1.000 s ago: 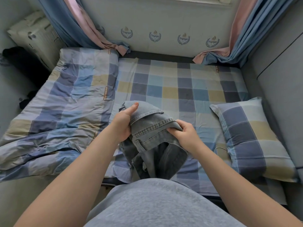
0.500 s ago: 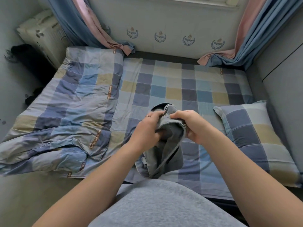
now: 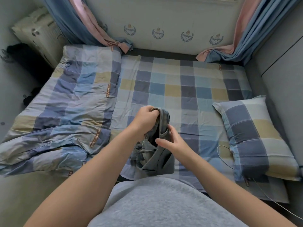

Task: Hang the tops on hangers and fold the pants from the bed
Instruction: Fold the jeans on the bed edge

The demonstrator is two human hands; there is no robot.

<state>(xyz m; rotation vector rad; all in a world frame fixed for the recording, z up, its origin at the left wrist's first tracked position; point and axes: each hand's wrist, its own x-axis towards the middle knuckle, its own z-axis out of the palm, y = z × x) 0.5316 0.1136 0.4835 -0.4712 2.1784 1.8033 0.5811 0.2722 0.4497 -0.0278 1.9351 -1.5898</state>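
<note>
While my left hand point(image 3: 146, 119) grips the jeans point(image 3: 158, 158) at the waistband and my right hand point(image 3: 173, 140) pinches the denim just below, over the bed point(image 3: 172, 89) toward six o'clock, I'd match the leg seams before folding.

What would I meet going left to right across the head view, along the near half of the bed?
Rumpled duvet → left hand → jeans, gripped by both hands → right hand → checked pillow.
</note>
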